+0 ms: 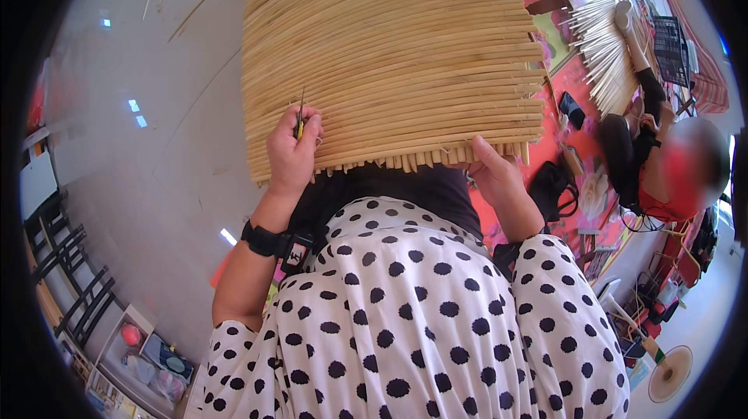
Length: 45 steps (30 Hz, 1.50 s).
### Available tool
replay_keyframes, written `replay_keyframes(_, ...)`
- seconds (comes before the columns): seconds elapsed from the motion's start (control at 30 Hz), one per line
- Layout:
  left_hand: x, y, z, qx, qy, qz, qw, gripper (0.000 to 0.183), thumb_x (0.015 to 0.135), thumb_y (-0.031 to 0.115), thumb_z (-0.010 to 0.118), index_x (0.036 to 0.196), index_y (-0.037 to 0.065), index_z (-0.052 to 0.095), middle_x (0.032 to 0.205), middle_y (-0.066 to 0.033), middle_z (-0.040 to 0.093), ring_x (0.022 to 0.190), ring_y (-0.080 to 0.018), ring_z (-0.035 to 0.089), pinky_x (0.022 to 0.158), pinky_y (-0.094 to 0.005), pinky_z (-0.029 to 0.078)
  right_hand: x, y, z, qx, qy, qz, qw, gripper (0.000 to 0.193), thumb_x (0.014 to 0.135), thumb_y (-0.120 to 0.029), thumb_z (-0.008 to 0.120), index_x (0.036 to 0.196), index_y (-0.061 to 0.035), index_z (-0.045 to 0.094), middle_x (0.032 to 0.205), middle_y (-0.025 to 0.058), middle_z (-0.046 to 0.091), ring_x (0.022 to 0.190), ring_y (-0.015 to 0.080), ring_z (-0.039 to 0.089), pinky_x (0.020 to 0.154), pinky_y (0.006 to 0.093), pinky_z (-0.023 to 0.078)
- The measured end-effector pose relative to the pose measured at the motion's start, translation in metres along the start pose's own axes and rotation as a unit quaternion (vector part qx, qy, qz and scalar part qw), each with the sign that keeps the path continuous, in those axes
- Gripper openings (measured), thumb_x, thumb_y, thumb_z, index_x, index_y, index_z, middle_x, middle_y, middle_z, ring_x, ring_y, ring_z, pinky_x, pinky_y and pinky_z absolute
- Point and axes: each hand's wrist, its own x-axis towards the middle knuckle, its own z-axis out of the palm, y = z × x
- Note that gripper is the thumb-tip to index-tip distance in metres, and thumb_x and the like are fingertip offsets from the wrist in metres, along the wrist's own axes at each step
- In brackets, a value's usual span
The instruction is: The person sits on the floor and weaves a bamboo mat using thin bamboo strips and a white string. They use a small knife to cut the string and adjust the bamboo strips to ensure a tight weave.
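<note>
Across my lap and away from me stretches a mat of thin straw-coloured sticks [389, 53], laid side by side with uneven ends. My left hand [291, 150] is closed over the mat's near left part. Out of its fist points a small thin-bladed tool [301, 111] with a yellow and dark handle; its exact kind is hard to make out. At the near right edge, my right hand [499, 181] grips the mat, thumb on top and the other fingers hidden underneath. Short stick ends [413, 160] show along the near edge between my hands.
On the right, another person [662, 170] sits by a fanned bundle of pale sticks [604, 53]. A phone [571, 110] and a black bag [552, 189] lie on a red patterned cloth [499, 220]. Dark chairs [74, 263] and an open box [148, 357] stand at left. A stray stick [201, 5] lies on the floor.
</note>
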Motion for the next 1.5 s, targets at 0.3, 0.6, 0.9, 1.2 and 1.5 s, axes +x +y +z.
replay_keyframes(0.3, -0.003, 0.024, 0.006, 0.127, -0.058, 0.175, 0.975, 0.009, 0.084, 0.000, 0.067, 0.091, 0.001, 0.060, 0.078, -0.0055, 0.061, 0.066, -0.0135, 0.059, 0.059, -0.0253, 0.048, -0.018, 0.006, -0.003, -0.075, -0.059, 0.064, 0.993, 0.047, 0.094, -0.027, 0.063, 0.127, 0.0049, 0.052, 0.118, 0.0176, 0.064, 0.103, 0.0277, 0.066, 0.085, 0.0349, 0.053)
replay_keyframes(0.6, -0.010, 0.073, 0.057, 0.164, -0.252, 0.357, 0.884, 0.033, 0.068, -0.011, 0.068, 0.097, 0.004, 0.062, 0.081, -0.0075, 0.057, 0.067, -0.0200, 0.062, 0.057, -0.0297, 0.051, -0.014, 0.010, 0.007, -0.051, -0.004, 0.062, 0.997, 0.035, 0.097, -0.023, 0.057, 0.119, 0.0041, 0.058, 0.108, 0.0134, 0.067, 0.094, 0.0216, 0.068, 0.079, 0.0303, 0.054)
replay_keyframes(0.9, -0.015, 0.072, 0.078, 0.231, -0.221, 0.408, 0.855, 0.019, 0.076, 0.000, 0.065, 0.095, 0.004, 0.060, 0.081, -0.0090, 0.056, 0.066, -0.0264, 0.062, 0.055, -0.0340, 0.050, -0.017, 0.008, 0.019, -0.049, 0.023, 0.043, 0.998, 0.033, 0.095, -0.018, 0.060, 0.114, 0.0085, 0.059, 0.099, 0.0155, 0.067, 0.085, 0.0228, 0.069, 0.076, 0.0301, 0.055)
replay_keyframes(1.2, -0.004, 0.066, 0.060, 0.107, -0.228, 0.312, 0.916, 0.024, 0.074, -0.007, 0.068, 0.095, 0.001, 0.059, 0.082, -0.0103, 0.057, 0.071, -0.0250, 0.062, 0.061, -0.0322, 0.049, -0.016, 0.008, 0.015, -0.074, 0.035, 0.073, 0.994, 0.034, 0.093, -0.020, 0.063, 0.110, 0.0089, 0.061, 0.096, 0.0162, 0.068, 0.083, 0.0239, 0.070, 0.074, 0.0290, 0.055)
replay_keyframes(1.5, -0.014, 0.069, 0.078, 0.248, -0.229, 0.422, 0.841, 0.024, 0.072, 0.002, 0.071, 0.093, 0.004, 0.061, 0.078, -0.0070, 0.055, 0.066, -0.0256, 0.061, 0.057, -0.0341, 0.051, -0.023, 0.004, 0.018, -0.097, 0.019, 0.069, 0.993, 0.031, 0.090, -0.016, 0.064, 0.107, 0.0106, 0.063, 0.093, 0.0153, 0.069, 0.081, 0.0214, 0.070, 0.075, 0.0291, 0.055)
